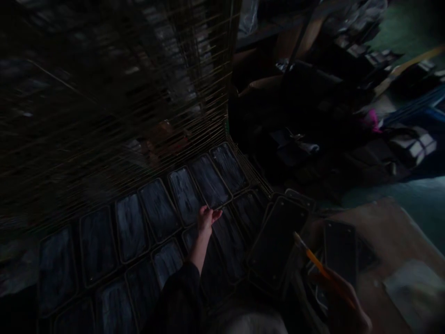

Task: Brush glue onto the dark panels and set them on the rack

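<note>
- Several dark rectangular panels with pale grey streaks (159, 206) lie closely side by side in slanting rows, next to a wall of thin yellowish wire bars (222, 109); the dim light hides what they are made of.
- The left hand (207, 219), bare beyond a black sleeve (184, 287), is at the near short edge of a grey-streaked dark panel (210, 178), second from the right end of the far row. Thumb and fingertips are drawn together on that edge; whether it is raised, I cannot tell.
- The right hand (347, 299), blurred, has its fingers closed around a slim brush with an orange handle (315, 260). Its tip points toward a plain dark panel with rounded corners (278, 241); contact cannot be told.
- Further right, a smaller dark panel (340, 248) lies on a flat brown board (385, 215).
- An edge-only pinch could slip, letting the panel drop or scrape its close neighbours.
- Should the streaks be wet, a straying fingertip could smear them; a dipping brush could mark the plain panel.
</note>
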### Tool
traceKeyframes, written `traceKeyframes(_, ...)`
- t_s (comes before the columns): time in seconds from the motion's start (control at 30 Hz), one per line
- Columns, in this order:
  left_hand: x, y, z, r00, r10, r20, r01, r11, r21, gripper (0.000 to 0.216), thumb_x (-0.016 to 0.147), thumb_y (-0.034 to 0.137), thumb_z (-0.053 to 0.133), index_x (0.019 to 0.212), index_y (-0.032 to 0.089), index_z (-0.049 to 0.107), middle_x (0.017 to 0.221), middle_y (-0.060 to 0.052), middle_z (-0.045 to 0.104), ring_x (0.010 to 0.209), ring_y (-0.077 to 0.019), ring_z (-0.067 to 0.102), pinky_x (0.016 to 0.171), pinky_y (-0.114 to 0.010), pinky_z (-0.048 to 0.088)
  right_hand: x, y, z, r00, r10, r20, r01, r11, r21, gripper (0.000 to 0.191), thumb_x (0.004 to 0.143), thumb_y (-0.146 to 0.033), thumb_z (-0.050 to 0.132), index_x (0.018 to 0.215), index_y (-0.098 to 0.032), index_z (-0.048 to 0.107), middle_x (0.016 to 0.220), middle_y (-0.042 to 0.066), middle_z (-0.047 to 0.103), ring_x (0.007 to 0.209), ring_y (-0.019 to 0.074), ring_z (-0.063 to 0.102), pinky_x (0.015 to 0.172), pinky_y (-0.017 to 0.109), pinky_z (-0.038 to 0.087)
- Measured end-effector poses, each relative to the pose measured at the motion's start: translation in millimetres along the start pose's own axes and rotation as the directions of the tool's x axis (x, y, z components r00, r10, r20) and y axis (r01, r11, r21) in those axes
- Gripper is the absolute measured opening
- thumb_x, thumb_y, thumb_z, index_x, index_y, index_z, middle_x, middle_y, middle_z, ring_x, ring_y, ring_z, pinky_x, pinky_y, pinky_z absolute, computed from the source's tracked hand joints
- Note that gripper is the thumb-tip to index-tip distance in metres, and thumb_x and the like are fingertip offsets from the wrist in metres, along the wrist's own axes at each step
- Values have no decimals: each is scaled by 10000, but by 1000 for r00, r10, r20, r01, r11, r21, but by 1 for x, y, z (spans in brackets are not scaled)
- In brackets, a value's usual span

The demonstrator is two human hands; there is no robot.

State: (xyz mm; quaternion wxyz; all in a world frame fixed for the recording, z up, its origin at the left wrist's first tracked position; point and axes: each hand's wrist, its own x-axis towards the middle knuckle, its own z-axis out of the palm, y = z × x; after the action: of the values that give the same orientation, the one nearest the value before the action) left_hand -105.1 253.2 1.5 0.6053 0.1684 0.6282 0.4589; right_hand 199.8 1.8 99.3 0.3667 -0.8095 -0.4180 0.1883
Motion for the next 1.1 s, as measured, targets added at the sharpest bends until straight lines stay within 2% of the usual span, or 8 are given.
traceKeyframes(0.07, -7, -3, 1, 1000, -4, -26, 6, 996, 87, 280, 749, 188, 614, 980, 177, 455, 697, 17, 642, 602, -150, 689, 691, -382, 591, 6, -1, 0, 998, -9, 59, 12, 998, -57, 348, 912, -424, 509, 1174, -213, 599, 924, 69, 733, 784, 206, 710, 589, 243, 561)
traceKeyframes(0.23, -51, -34, -9, 996, 85, 2, -79, 915, 395, 283, 771, 331, 633, 981, 181, 515, 756, -9, 645, 577, -132, 676, 591, -289, 574, 41, -1, -2, 961, -213, 175, 233, 967, -105, 262, 955, -291, 459, 1166, -221, 598, 908, 53, 719, 729, 160, 684, 606, 231, 531)
traceKeyframes(0.33, -103, -71, -13, 998, -8, 68, -27, 870, 493, 336, 712, 408, 663, 929, 170, 568, 698, -15, 640, 509, -146, 647, 455, -247, 525, 69, -7, -6, 920, -329, 214, 358, 927, -112, 249, 958, -249, 457, 1168, -210, 586, 915, 52, 699, 763, 152, 662, 636, 233, 504)
traceKeyframes(0.43, -150, -110, -13, 979, -118, 165, -20, 752, 659, 425, 680, 502, 640, 939, 169, 586, 670, -25, 643, 525, -181, 648, 417, -260, 504, 97, -13, -8, 871, -398, 289, 454, 877, -158, 275, 963, -238, 420, 1187, -185, 571, 867, 53, 671, 715, 151, 614, 622, 249, 459)
traceKeyframes(0.57, -175, -135, -5, 980, -79, 182, -87, 654, 752, 450, 724, 554, 589, 975, 180, 576, 733, -51, 677, 589, -208, 667, 480, -297, 525, 115, -10, -3, 849, -383, 364, 480, 846, -231, 285, 963, -214, 387, 1186, -176, 560, 847, 41, 657, 666, 148, 569, 625, 265, 411)
traceKeyframes(0.73, -173, -131, 6, 979, 86, 185, -201, 554, 807, 299, 766, 503, 582, 794, 207, 557, 679, -32, 656, 619, -188, 659, 541, -268, 500, 88, 4, 8, 850, -334, 408, 450, 862, -232, 275, 963, -178, 387, 1197, -182, 531, 891, 37, 653, 699, 149, 555, 647, 266, 383)
traceKeyframes(0.97, -182, -133, 13, 987, -154, 54, 71, 699, 711, 297, 784, 488, 576, 751, 205, 492, 499, 43, 574, 396, -133, 583, 394, -212, 455, -2, 5, 12, 822, -240, 516, 376, 910, -175, 288, 976, -172, 369, 1234, -174, 496, 854, 32, 638, 695, 142, 555, 673, 270, 377)
traceKeyframes(1.1, -182, -135, 10, 980, -170, 103, 72, 784, 616, 363, 740, 522, 635, 724, 200, 470, 507, 40, 583, 397, -131, 597, 377, -203, 472, -22, -4, 1, 808, -234, 541, 355, 926, -129, 292, 983, -184, 371, 1242, -190, 504, 826, 22, 641, 678, 135, 569, 644, 261, 380)
